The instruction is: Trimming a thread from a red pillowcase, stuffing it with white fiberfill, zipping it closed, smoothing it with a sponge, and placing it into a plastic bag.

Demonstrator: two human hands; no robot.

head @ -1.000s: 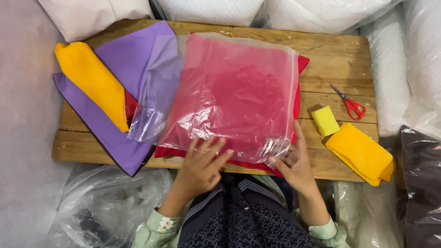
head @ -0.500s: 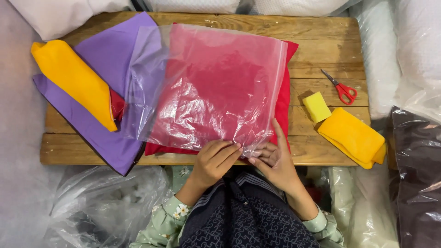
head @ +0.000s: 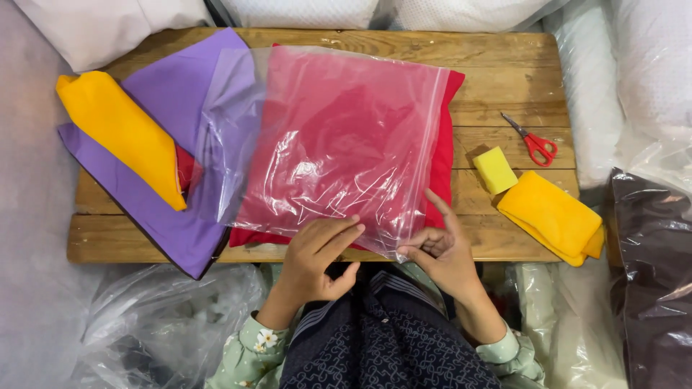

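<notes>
1. Both hands have drawn in toward the near edge of the clear plastic bag (head: 339, 144) since the earlier frames: a second ago they lay spread flat on its lower part, and now they sit close together at its bottom right corner.
2. Left hand (head: 317, 259) rests on the near edge of the bag with the fingers laid flat and loosely extended, pressing down on the plastic and not closed around anything.
3. Right hand (head: 440, 248) is pinching the bag's lower right corner between thumb and bent fingers, with the forefinger stretched up along the bag's right side.
4. The bag lies flat on the wooden desk (head: 504, 72), covering a red cushion cover (head: 447, 144) whose right and lower edges show past the plastic; it looks as if the red piece lies partly inside the bag, though I cannot tell how far.
5. My reading is that the work has shifted from smoothing the bag to handling its near edge at that corner.
6. Left of the bag lie a purple cloth (head: 166, 94) and, across it, a folded orange cloth (head: 122, 137).
7. To the right, well apart from the hands, are red-handled scissors (head: 533, 140), a yellow sponge block (head: 494, 170) and a second folded orange cloth (head: 551, 216) touching the sponge.
</notes>
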